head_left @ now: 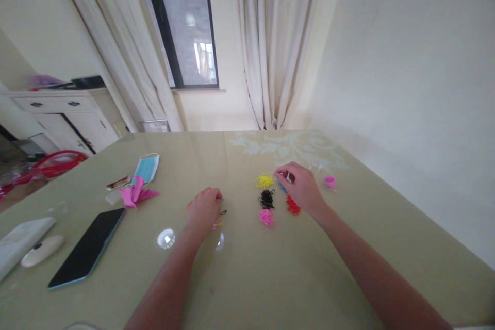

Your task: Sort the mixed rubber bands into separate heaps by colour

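Note:
My left hand (205,207) rests low on the table with its fingers curled and drawn together; a few loose coloured bands, one black band (223,212) among them, peek out around it. What its fingertips hold, if anything, is hidden. My right hand (299,185) is pinched, fingertips down, at a small blue pile (282,186) that it partly covers; I cannot make out what is in the pinch. Near it lie small heaps of bands: yellow (264,181), black (266,199), pink (266,217) and red (293,205), the red one just under the right wrist.
A pink cup-shaped piece (330,182) stands right of my right hand. On the left are a blue face mask (146,169), a folded pink paper (136,193), a dark-screened phone or tablet (89,245), a white oval object (42,251) and a white packet (23,242). A wall borders the table's right side.

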Tool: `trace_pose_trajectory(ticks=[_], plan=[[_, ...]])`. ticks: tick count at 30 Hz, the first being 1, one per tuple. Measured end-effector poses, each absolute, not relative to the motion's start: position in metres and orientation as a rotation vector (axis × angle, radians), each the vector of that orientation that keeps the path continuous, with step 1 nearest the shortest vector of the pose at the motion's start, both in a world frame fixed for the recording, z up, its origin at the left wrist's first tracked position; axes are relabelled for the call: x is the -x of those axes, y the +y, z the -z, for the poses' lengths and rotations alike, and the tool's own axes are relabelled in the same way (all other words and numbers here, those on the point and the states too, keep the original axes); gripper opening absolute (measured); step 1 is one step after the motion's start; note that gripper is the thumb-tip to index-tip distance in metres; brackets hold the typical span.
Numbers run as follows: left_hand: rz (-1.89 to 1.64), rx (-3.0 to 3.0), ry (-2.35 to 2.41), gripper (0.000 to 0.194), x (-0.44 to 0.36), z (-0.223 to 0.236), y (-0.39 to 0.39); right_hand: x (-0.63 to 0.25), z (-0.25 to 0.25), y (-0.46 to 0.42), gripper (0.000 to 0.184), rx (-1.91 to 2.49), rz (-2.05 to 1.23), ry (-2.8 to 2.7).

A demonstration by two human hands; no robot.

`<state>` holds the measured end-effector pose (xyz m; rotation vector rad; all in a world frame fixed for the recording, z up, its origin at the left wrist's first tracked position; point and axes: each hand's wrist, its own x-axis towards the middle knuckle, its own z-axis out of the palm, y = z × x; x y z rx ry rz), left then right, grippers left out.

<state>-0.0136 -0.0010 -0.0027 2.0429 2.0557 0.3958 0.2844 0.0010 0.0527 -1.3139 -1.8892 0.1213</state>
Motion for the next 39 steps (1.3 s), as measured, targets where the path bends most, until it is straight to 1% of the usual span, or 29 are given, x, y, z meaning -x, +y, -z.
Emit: trace_pose_trajectory(ticks=[2,6,10,13,16,19,21,25,31,34,37,39], plan=[[-0.471,-2.05,2.035,0.026,0.013,0.004,0.0,-0.283,-0.042,0.026,0.011,1.486,-0.171,-1.915],[-0.698,-2.039,1.944,0.025,0.01,0.001,0.002,-0.271,-0.018,0.059,0.013,1.553,-0.198,-1.93],[-0.871,-1.978,1.741,0.023,0.003,-0.005,0.003,-0.266,-0.004,0.069,0.018,1.573,-0.206,-1.905],[-0.977,-1.885,1.478,0.022,-0.006,-0.009,0.0,-0.272,-0.005,0.055,0.017,1.521,-0.212,-1.879],[-1.112,-1.633,1.153,0.025,-0.014,-0.01,-0.007,-0.276,-0.006,0.022,0.019,1.42,-0.244,-1.873],[-1.153,-1.469,1.024,0.027,-0.022,-0.008,-0.014,-0.27,-0.006,-0.015,0.021,1.139,-0.39,-1.848],[-1.136,-1.43,0.999,0.028,-0.025,-0.008,-0.018,-0.263,-0.006,-0.032,0.023,1.016,-0.438,-1.863],[-1.069,-1.395,0.969,0.03,-0.025,-0.009,-0.021,-0.252,-0.007,-0.043,0.015,0.926,-0.457,-1.898],[-1.009,-1.4,0.976,0.027,-0.029,-0.01,-0.03,-0.251,-0.004,-0.043,0.018,0.869,-0.438,-1.922],[-0.99,-1.444,0.985,0.029,-0.029,-0.011,-0.031,-0.252,-0.008,-0.046,0.015,0.878,-0.453,-1.89],[-1.04,-1.605,1.104,0.033,-0.02,-0.013,-0.027,-0.257,-0.019,-0.048,0.011,0.878,-0.505,-1.778],[-1.058,-1.832,1.304,0.034,-0.007,-0.014,-0.021,-0.264,-0.028,-0.047,0.009,0.869,-0.51,-1.668]])
